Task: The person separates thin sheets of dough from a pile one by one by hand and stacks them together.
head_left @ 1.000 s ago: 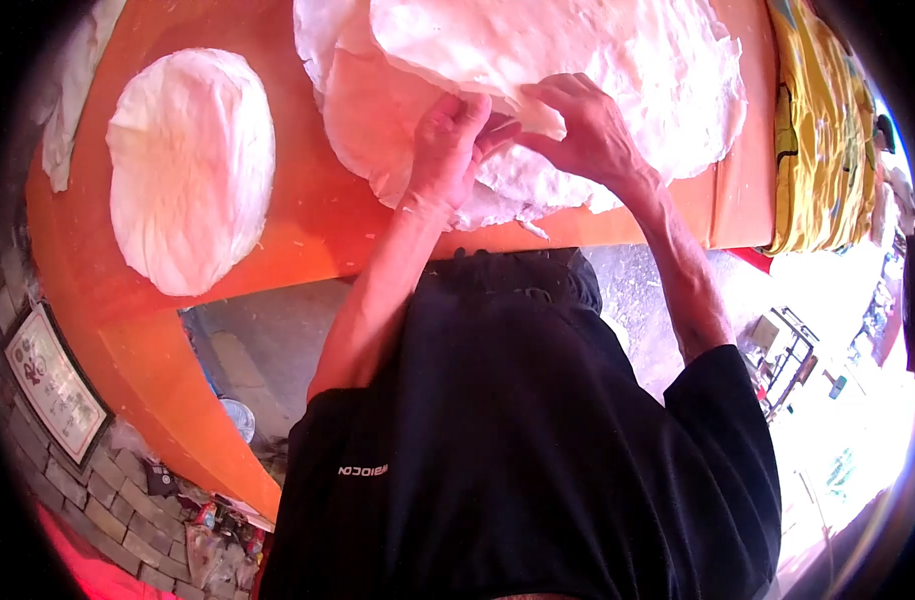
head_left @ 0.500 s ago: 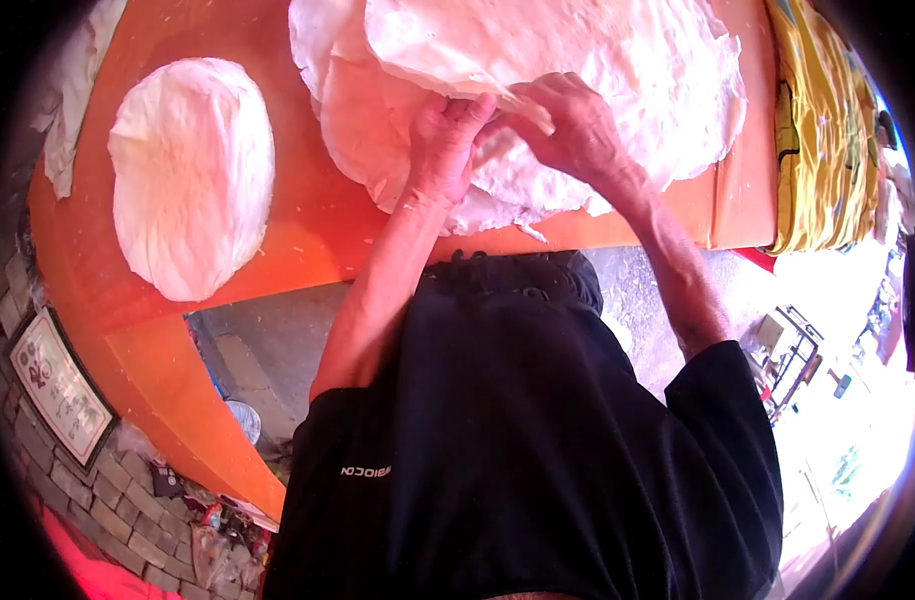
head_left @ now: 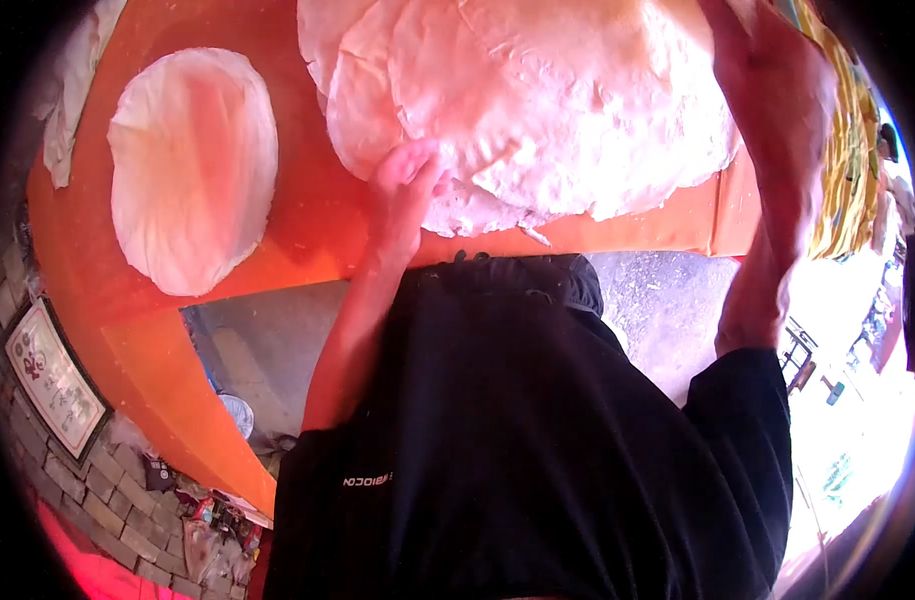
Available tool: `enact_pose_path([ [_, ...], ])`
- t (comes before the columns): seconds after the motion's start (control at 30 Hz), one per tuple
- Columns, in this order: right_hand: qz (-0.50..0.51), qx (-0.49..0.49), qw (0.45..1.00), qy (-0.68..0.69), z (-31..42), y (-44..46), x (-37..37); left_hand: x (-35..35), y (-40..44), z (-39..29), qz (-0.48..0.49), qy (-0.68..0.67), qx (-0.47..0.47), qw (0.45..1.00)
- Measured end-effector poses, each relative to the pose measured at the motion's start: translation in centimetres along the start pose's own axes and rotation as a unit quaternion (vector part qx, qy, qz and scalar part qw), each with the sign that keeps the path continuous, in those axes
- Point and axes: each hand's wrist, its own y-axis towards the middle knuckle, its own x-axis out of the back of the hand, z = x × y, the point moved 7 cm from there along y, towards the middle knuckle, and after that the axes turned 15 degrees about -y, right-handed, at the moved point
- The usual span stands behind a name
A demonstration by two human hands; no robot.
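Note:
A broad pile of thin, wrinkled white sheets lies on an orange table; the exact material cannot be made out. At the pile's near left edge is my left hand, slightly blurred, its fingers loosely apart, with nothing visible in them. My right hand is up at the top right, over the right side of the pile. The frame's top edge cuts off its fingers, so what they hold, if anything, is hidden. To the left, a separate oval white sheet rests flat on the table.
Folded yellow fabric is stacked at the table's right. White cloth hangs at the far left edge. A framed sheet with writing leans by the brick paving at lower left. Beneath the table is a round pale container.
Both hands were together pinching a sheet's edge. My right hand has swung up and right; my left has dropped slightly left and loosened. The folded-back edge now lies spread over the pile.

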Motion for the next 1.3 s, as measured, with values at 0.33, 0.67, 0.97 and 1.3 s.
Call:
enact_pose_path([
  [0.33,0.241,0.131,0.961,-0.034,4.9,-9.7,-15.0,-0.1,-1.2,1.9,0.018,-0.18,0.094,0.979],
  [0.67,-0.189,-0.143,0.949,-0.207,-1.1,3.6,10.9,-1.4,0.1,-4.8,-0.082,0.052,-0.191,0.977],
  [0.97,0.177,0.042,0.973,-0.141,-4.9,-0.3,-17.5,-6.8,9.6,-6.5,0.009,0.017,-0.101,0.995],
  [1.3,0.205,-0.035,0.978,-0.022,-2.7,-3.5,-16.5,-7.1,16.1,-8.5,-0.067,0.262,-0.17,0.948],
])
